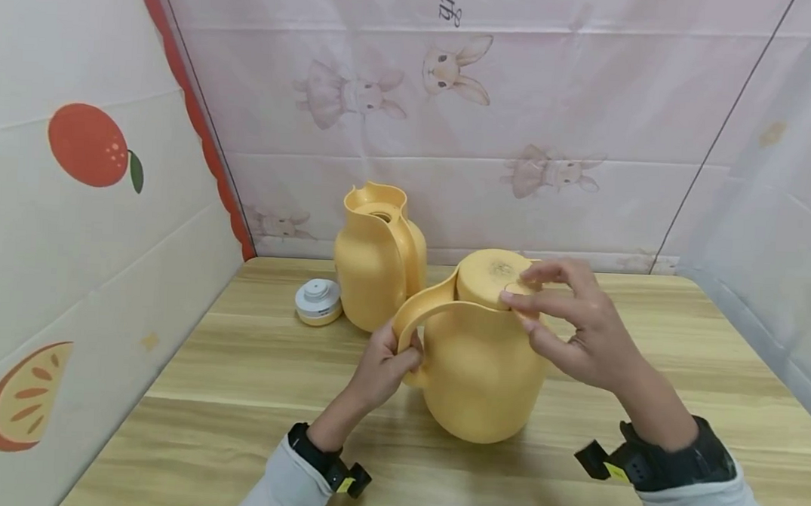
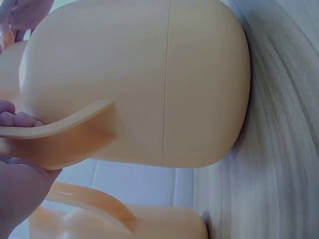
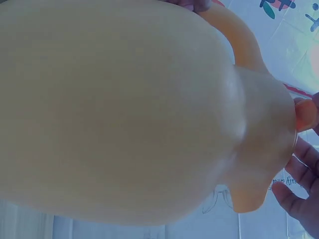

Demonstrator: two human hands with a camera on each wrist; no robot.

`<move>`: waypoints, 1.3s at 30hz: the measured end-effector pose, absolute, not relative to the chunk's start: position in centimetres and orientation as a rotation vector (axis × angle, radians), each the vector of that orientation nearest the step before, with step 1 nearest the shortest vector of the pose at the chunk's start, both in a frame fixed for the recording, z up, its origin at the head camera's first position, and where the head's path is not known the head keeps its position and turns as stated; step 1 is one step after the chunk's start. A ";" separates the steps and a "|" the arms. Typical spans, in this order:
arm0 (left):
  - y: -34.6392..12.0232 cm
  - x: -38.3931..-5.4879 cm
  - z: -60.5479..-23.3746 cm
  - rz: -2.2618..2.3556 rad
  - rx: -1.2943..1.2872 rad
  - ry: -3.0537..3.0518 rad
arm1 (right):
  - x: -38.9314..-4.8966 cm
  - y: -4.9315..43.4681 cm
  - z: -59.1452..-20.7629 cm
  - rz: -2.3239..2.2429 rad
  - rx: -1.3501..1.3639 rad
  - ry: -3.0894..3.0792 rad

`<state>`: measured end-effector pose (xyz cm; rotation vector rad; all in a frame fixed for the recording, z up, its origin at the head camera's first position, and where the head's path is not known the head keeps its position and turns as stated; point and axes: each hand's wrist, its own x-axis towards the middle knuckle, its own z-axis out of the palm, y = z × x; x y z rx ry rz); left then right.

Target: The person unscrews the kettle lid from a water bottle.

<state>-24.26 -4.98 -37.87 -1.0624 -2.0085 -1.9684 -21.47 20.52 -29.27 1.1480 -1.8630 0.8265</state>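
Note:
A yellow thermos jug [image 1: 485, 373] stands upright on the table, its round lid [image 1: 480, 279] seated in the top with a dark smudge on it. My left hand [image 1: 382, 367] grips the curved handle [image 1: 425, 305] on the jug's left side. At the lid's right edge, my right hand [image 1: 588, 333] pinches a small tab [image 3: 305, 115] with its fingers and thumb. Behind stands a second yellow jug [image 1: 372, 270], uncovered, with its opening showing. To its left lies a white-and-yellow stopper [image 1: 318, 300].
The wood-grain table [image 1: 248, 442] runs back to a cloth wall [image 1: 445, 134] printed with rabbits. A white side panel [image 1: 31, 267] with fruit pictures borders the left, and a pale sheet [image 1: 779, 247] hangs at the right. Both wrists wear black camera bands.

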 end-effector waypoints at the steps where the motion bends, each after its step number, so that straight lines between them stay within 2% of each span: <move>1: -5.0 -24.3 -37.8 -1.971 -1.057 -2.011 | -21.4 20.5 -29.4 0.821 1.148 -1.847; 12: -4.9 -24.1 -37.6 -1.992 -1.049 -2.028 | -21.1 20.0 -29.5 0.756 1.094 -1.712; 22: -4.8 -22.5 -35.5 -1.981 -1.037 -2.050 | -21.3 20.8 -29.8 0.762 1.100 -1.701; 30: -4.9 -24.0 -37.7 -2.003 -1.033 -2.025 | -21.8 21.7 -29.9 0.777 1.092 -1.726; 39: -4.8 -24.2 -38.0 -1.989 -1.050 -2.003 | -22.5 22.7 -30.0 0.784 1.014 -1.766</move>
